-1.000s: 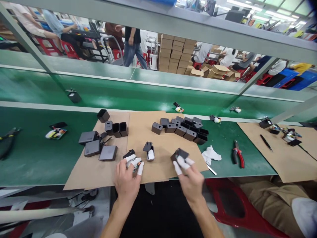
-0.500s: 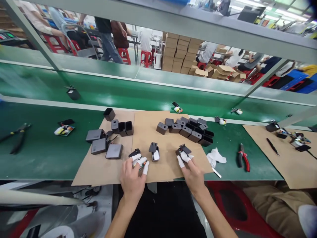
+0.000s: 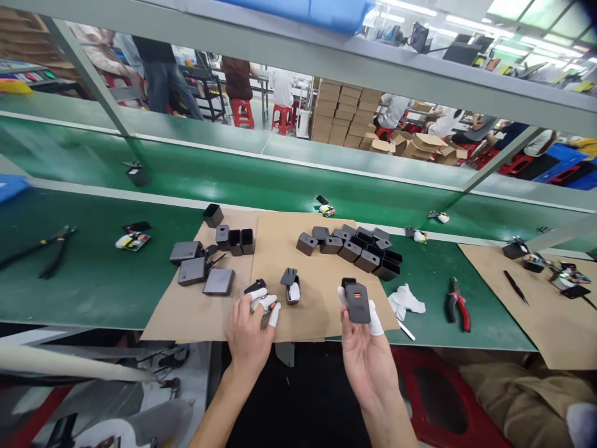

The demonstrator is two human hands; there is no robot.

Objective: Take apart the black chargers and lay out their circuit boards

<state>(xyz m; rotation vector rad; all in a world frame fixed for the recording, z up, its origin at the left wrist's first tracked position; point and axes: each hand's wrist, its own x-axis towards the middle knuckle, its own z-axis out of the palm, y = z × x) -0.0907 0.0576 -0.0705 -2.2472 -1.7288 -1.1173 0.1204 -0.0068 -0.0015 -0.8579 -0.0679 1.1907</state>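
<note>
My right hand (image 3: 366, 348), with white finger cots, is turned palm up and holds a dark grey plastic piece (image 3: 358, 302) with an orange mark above the front of the cardboard sheet (image 3: 303, 311). My left hand (image 3: 249, 330) rests on the sheet's front edge, its cot-covered fingers closed on a small part (image 3: 263, 308) with coloured bits. Between the hands lies an open dark housing with a white insert (image 3: 291, 287).
A heap of dark housings (image 3: 357, 246) lies at the sheet's back right, with more housings (image 3: 233, 239) and flat grey boxes (image 3: 203, 274) at the left. White cloth (image 3: 407, 300), red pliers (image 3: 458, 303) and black pliers (image 3: 51, 246) lie on the green belt. People work beyond.
My right hand lifted the dark piece off the cardboard and turned palm up with it. My left hand stayed put on its small part.
</note>
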